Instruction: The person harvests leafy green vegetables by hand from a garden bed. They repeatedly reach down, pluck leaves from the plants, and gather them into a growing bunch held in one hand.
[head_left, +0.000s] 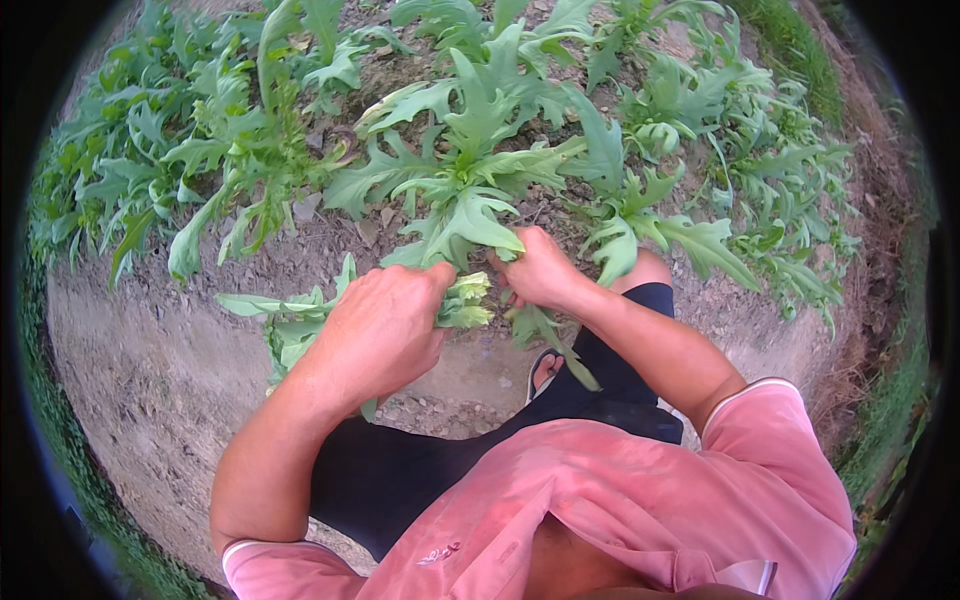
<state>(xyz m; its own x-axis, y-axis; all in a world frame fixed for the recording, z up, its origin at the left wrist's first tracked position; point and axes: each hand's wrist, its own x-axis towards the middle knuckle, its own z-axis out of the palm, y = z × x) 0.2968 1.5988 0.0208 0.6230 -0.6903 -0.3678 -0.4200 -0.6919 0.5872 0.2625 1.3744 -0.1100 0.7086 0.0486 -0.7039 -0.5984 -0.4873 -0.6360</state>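
My left hand (394, 319) is closed around a bunch of picked lobed green leaves (296, 337). Their pale stem ends (471, 300) stick out past the thumb, and the leafy parts hang to the left. Just right of it, my right hand (541, 268) is closed on a green leaf (534, 326), which droops below the fingers. Directly beyond both hands grows a rooted leafy plant (465, 165) with deeply lobed leaves. One of its leaf tips overlaps my right hand. The fingertips of my right hand are partly hidden.
More leafy plants grow at the left (150, 150) and right (780, 180). Dry bare soil (150, 360) with small stones lies around them. Grass (795, 60) and dry straw (877, 187) edge the right side. My knees and a sandalled foot (546, 371) are below my hands.
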